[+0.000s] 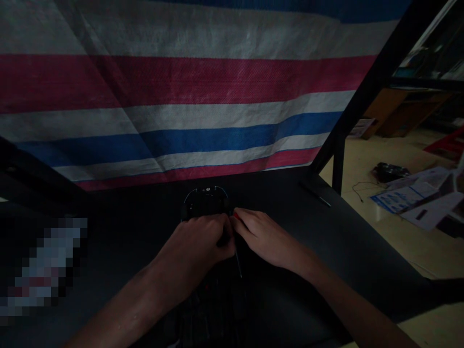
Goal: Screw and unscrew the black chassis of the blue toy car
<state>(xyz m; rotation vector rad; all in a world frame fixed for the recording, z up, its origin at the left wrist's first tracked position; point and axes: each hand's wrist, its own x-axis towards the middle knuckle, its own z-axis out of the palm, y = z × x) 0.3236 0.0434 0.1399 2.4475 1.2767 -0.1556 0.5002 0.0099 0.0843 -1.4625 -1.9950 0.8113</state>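
Observation:
In the dim middle of the black table, my left hand (206, 237) is closed, its fingers curled and its thumb tucked in; what lies inside is hidden. Close beside it, my right hand (257, 232) is closed in a pinch on a thin tool with a red part (236, 215). A slim metal shaft (238, 263) slants down between both hands toward me. Just beyond my knuckles sits a rounded black device (206, 203) with thin shiny curved edges, partly covered by my left hand. Below my hands is a dark blocky shape (203, 321), too dark to name.
A slim pen-like tool (321, 195) lies at the table's (348, 251) right rear. A pixelated pale item (47, 266) lies at left. Behind hangs a striped tarp (217, 82), with a black frame post (362, 92) at right. Papers and cardboard (427, 198) lie on the floor.

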